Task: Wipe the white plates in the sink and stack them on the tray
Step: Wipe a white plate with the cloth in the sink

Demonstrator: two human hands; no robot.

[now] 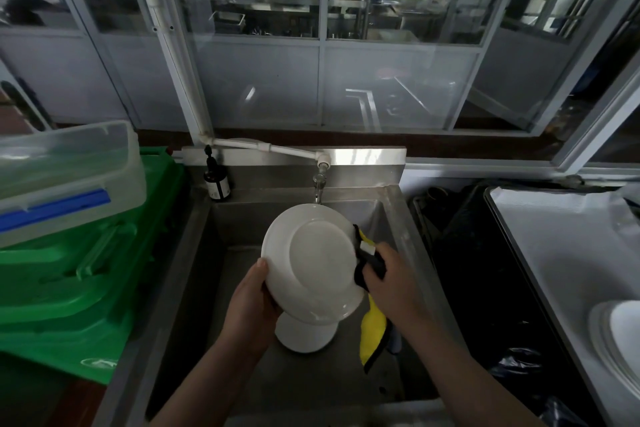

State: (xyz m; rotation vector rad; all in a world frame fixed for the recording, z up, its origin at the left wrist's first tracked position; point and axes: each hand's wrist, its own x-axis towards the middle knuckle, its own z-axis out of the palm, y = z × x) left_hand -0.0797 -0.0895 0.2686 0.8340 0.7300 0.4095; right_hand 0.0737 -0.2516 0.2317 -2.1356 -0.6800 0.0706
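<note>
Wiping step: left hand (254, 302) grips round white ceramic plate (313, 262), tilted above steel sink (194, 274); right hand (389, 282) clutches yellow-black cloth (372, 322) against rim. Next, likely stacking on right-side tray (540, 253).

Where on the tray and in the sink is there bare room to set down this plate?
Tray: bare white surface behind the stacked plates at its near right edge. Sink: bare floor left of the plate lying in it; the right side is crowded by the cloth.
</note>
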